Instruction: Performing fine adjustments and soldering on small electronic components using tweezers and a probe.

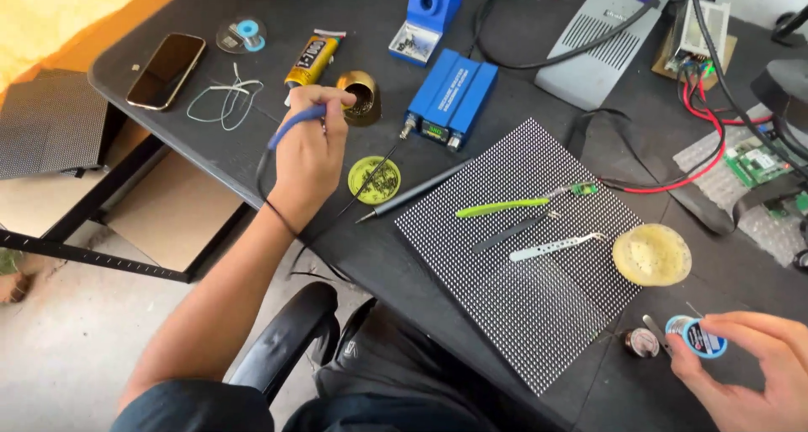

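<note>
Tabletop [252, 146]: dark, matte, with a rounded near-left corner; it carries everything below.
Phone [166, 70]: far left, a glossy dark slab with rounded corners, lying flat.
Wire [225, 98]: thin white loops, just right of the phone.
Glue tube [313, 58]: soft yellow and black tube, lying tilted beyond the left hand.
Left hand [310, 158]: closed in a fist-like grip around the blue handle of the iron, knuckles up, a thin dark cord running back along the wrist.
Iron [296, 123]: slim blue handle, its tip end pointed at the brass pot; the tip itself is hidden by the fingers.
Brass pot [360, 96]: round, shiny gold metal, dark inside, touching the fingertips.
Green dish [374, 179]: flat round yellow-green tin holding a tangle of wire wool, just right of the hand.
Blue box [450, 98]: ribbed metal case, rectangular, beyond the dish.
Panel [505, 314]: black square board covered in a fine grid of white dots, lying at a slant.
Tweezers [555, 247]: pale metal pair on the panel, beside a green-handled one and a dark one.
Sponge [651, 254]: round, yellow, porous, at the panel's right edge.
Right hand [745, 373]: lower right, fingertips pinched on the spool.
Spool [695, 337]: small blue-rimmed reel, held just above the tabletop.
</note>
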